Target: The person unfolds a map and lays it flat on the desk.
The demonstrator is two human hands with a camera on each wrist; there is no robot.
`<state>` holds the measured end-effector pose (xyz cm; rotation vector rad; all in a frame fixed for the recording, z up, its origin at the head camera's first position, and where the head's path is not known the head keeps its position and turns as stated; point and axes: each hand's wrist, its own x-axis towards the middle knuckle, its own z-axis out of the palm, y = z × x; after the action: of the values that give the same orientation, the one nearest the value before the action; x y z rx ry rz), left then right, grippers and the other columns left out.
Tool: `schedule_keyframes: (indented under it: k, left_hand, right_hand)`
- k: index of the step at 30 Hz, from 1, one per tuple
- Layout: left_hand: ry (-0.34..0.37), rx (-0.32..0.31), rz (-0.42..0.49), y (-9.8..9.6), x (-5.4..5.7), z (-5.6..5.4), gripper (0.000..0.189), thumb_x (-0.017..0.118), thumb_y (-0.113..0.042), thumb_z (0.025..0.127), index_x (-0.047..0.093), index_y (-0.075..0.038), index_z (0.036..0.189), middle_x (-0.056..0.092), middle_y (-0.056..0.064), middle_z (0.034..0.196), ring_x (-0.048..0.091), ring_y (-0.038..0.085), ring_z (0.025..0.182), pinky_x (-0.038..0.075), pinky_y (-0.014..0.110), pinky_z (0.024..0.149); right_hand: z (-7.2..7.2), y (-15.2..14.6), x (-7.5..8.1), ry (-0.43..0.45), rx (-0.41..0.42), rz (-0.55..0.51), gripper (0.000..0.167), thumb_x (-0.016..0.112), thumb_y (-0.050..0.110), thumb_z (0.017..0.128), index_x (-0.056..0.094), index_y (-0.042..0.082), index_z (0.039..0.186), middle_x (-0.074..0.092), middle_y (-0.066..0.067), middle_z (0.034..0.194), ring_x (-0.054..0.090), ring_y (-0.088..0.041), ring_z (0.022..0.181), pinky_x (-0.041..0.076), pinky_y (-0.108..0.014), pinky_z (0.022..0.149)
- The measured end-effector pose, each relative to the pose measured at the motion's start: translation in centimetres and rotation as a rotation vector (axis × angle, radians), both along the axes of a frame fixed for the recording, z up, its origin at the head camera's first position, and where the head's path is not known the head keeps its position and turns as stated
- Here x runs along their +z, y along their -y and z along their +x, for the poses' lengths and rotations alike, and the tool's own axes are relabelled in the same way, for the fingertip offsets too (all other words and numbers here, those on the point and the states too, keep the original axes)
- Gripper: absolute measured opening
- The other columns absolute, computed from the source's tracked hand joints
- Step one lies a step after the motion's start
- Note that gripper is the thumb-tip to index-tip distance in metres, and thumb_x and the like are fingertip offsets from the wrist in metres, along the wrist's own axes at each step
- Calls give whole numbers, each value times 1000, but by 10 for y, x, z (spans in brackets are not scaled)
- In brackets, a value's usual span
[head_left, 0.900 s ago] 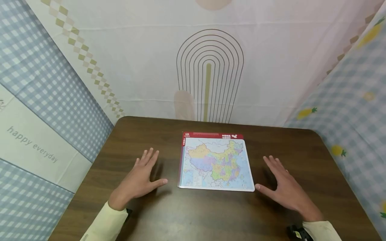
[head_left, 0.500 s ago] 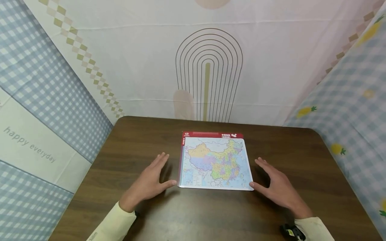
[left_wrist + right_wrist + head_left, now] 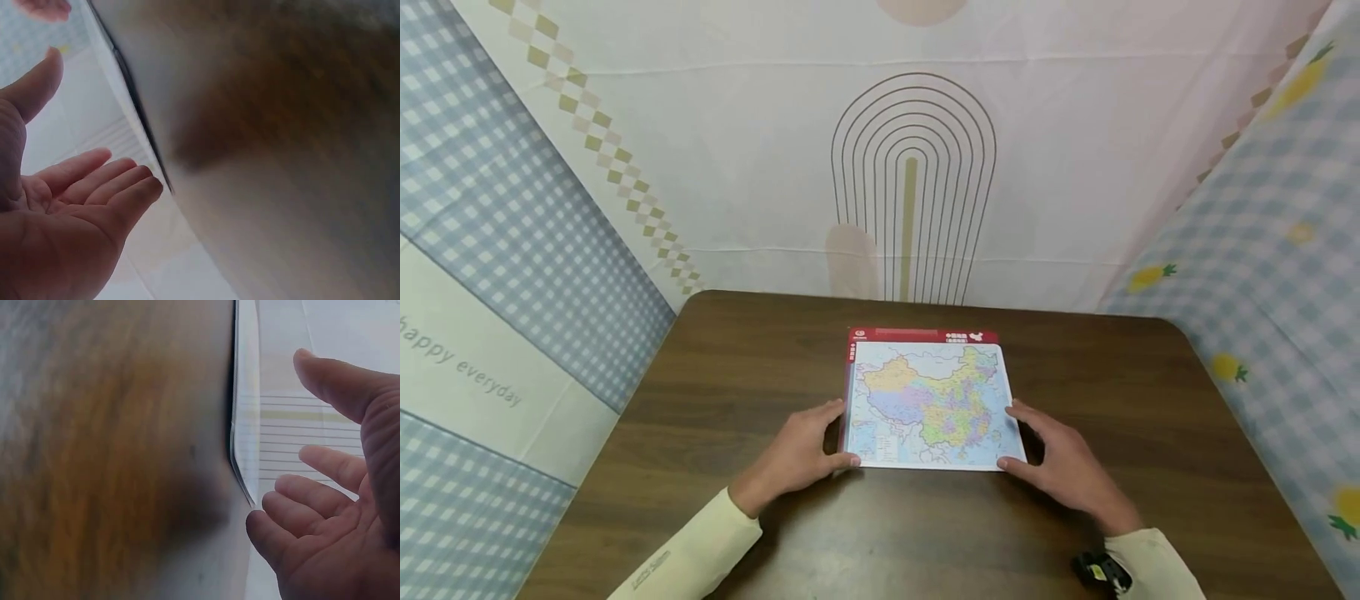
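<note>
A flat map of China with a red header strip lies on the brown table, centred in the head view. My left hand is at its left edge, thumb tip over the near left corner. On the opposite side, my right hand has its thumb at the near right corner and its fingertips by the right edge. Both wrist views show the map's thin edge close to relaxed fingers, with each thumb spread apart from them. Firm contact cannot be made out.
The brown wooden table has rounded far corners. Behind it hangs a pale cloth with an arch pattern. Blue checked cloths flank the table, the left one lettered and the right one printed with pineapples.
Both hands have moved inward, from beside the map to its left and right edges. The map keeps its place on the table; the head view has shifted slightly.
</note>
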<state>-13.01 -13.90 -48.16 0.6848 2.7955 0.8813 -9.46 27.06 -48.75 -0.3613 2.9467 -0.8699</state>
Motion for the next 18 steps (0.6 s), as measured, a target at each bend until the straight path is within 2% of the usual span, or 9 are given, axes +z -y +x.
schedule_keyframes:
  k: [9,14,18]
  left_hand:
    - [-37,-90,-58,-15,-7,-2,76,93,-30,82,62,4,142,61,24,149,59,36,139,52,47,109]
    - [-23,-87,-66,-19,-10,-3,69,93,-22,84,64,3,141,61,23,150,60,36,139,53,46,109]
    - [-47,-89,-75,-20,-12,-3,63,91,-21,85,66,2,138,63,23,147,62,35,136,55,45,106]
  right_hand:
    - [-2,11,-8,-15,20,0,76,89,33,88,57,4,150,54,-20,158,55,-42,142,49,-60,109]
    - [-1,12,-13,-22,31,2,74,90,26,87,58,2,149,53,-21,158,55,-42,142,49,-59,109]
    - [0,13,-18,-51,56,13,72,90,22,86,59,0,147,55,-21,157,55,-42,142,49,-59,109]
